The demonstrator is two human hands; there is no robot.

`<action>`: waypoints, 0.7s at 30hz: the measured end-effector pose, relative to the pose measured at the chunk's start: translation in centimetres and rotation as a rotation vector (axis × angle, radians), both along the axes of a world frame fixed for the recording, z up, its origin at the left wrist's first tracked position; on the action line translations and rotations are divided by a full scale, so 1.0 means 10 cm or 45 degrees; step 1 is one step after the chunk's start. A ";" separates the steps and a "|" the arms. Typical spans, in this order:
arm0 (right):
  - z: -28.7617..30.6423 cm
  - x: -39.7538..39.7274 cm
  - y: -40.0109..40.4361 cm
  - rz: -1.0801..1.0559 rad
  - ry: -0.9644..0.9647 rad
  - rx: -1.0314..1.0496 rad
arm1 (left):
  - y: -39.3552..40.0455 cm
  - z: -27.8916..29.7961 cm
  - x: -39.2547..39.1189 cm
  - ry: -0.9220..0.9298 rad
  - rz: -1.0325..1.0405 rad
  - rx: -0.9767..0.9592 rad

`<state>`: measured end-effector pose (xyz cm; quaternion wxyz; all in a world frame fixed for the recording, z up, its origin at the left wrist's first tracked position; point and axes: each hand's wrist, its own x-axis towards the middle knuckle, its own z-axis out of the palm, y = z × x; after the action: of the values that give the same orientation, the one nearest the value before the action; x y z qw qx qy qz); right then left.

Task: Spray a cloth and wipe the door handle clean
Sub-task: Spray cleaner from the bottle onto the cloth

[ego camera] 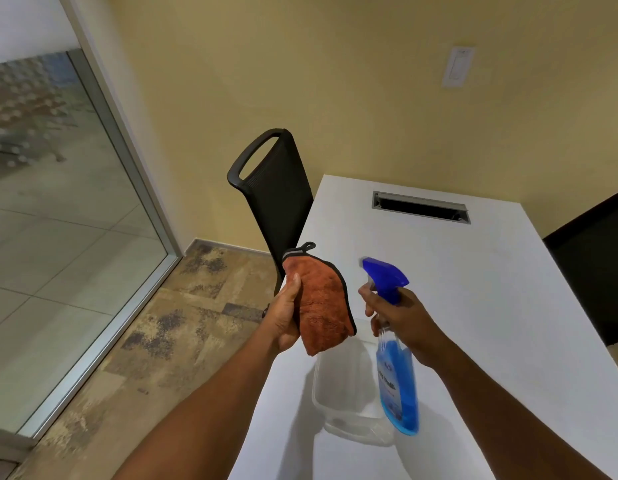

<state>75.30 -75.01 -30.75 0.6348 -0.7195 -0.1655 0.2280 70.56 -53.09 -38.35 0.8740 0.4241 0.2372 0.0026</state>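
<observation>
Cloth – orange, dark trim, folded – held upright in left hand, thumb pressed on its front, above left edge of white table. Spray bottle with blue liquid gripped at neck by right hand, finger on trigger, blue nozzle pointing at cloth – just beside it, not touching. Clear plastic container on table under both. Black chair at left edge of table.
</observation>
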 end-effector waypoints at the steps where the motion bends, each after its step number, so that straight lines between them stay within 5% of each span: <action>1: 0.01 -0.02 0.02 0.001 -0.002 -0.029 | -0.01 -0.02 0.00 0.009 -0.010 -0.001; 21: 0.10 -0.14 -0.01 0.013 -0.097 -0.313 | -0.03 -0.13 0.05 0.089 0.042 -0.028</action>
<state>73.86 -75.08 -29.73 0.5340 -0.7992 -0.1637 0.2223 71.10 -53.36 -39.64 0.8696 0.4104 0.2746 -0.0002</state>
